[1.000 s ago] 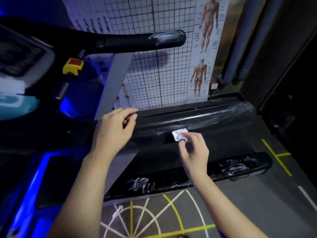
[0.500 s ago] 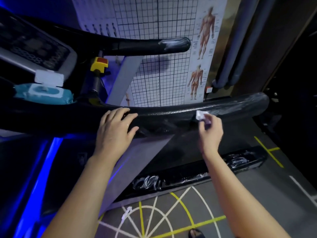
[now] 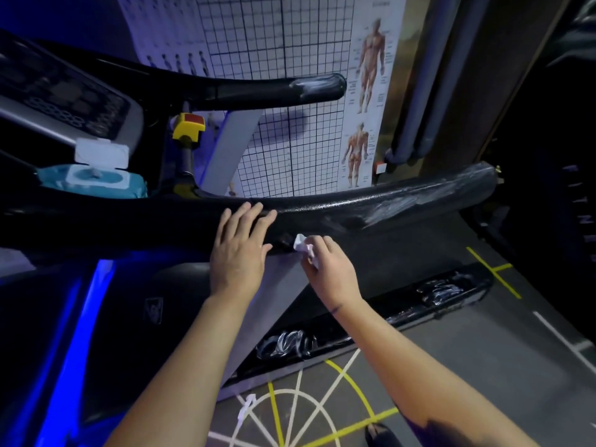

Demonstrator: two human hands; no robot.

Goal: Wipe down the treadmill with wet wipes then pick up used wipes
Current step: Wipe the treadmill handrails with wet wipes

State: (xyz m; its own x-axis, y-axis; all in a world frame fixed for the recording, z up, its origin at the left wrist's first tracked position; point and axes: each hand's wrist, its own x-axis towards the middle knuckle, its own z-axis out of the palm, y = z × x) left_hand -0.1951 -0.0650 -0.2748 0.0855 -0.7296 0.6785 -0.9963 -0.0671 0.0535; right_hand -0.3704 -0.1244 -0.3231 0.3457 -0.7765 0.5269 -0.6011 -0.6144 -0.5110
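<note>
Loosely crumpled white wipe, pebbled black handrail

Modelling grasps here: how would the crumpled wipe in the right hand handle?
Probably floppy: the wipe sits bunched in the right hand. Likely light; a loose pinch holds it. Perhaps damp, given streaks on the handrail.

wipes pack on console, left | hands on handrail

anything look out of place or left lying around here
A small crumpled white scrap, likely a used wipe, lies on the floor beside the treadmill base. The wipes pack by the console sits with its lid flipped open. Nothing else stands out.
</note>
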